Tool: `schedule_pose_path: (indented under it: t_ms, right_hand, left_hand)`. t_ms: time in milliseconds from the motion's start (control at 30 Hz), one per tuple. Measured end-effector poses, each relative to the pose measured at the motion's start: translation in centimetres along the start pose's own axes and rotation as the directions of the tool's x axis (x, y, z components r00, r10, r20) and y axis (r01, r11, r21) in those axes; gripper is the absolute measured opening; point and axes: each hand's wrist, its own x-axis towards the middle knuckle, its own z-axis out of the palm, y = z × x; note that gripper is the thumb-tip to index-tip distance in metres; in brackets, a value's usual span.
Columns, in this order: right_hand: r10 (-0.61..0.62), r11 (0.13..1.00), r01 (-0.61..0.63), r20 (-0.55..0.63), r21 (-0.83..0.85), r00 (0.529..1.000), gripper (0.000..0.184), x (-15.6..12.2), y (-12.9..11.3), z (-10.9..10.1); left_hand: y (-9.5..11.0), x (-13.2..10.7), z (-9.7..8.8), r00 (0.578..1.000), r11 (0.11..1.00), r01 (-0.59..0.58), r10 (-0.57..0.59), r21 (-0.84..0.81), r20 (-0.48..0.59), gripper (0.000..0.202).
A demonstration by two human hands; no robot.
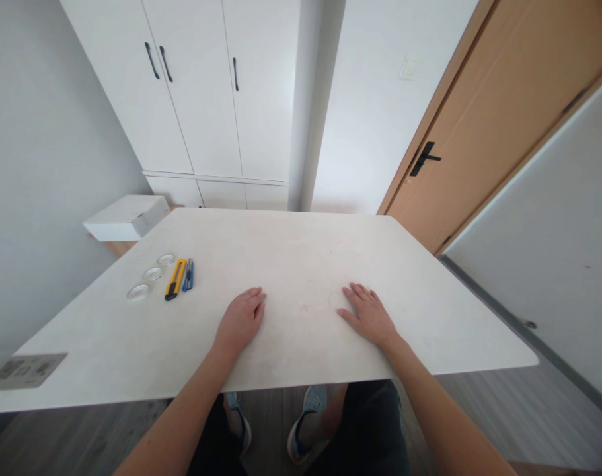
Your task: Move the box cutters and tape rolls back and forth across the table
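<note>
Both of my hands rest on the white table (301, 258). My left hand (241, 320) lies with its fingers loosely bent and a small gap between thumb and fingers; it holds nothing. My right hand (367, 313) lies palm down with fingers stretched out and thumb apart, also holding nothing. Left of my left hand, a yellow utility knife (176, 279) and a smaller blue utility knife (188, 275) lie side by side. Beyond them, three clear tape rolls lie flat in a slanted row: a near roll (139, 291), a middle roll (152, 273) and a far roll (166, 259).
A grey printed sheet (28, 371) lies at the table's left front corner. A white box (127, 217) stands past the left edge. White cabinets (261, 119) are behind the table, and a wooden door (479, 125) is on the right. My legs are under the front edge.
</note>
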Motion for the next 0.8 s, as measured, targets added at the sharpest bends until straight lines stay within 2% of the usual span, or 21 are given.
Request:
schedule_pose_path:
  t_ms: [800]
  right_hand:
    - [-0.003, 1.000, 0.003, 0.002, 0.006, 1.000, 0.069, -0.07, -0.15, -0.32]
  left_hand:
    - [0.25, 0.07, -0.20, 1.000, 1.000, 0.001, -0.002, -0.019, -0.005, 0.036]
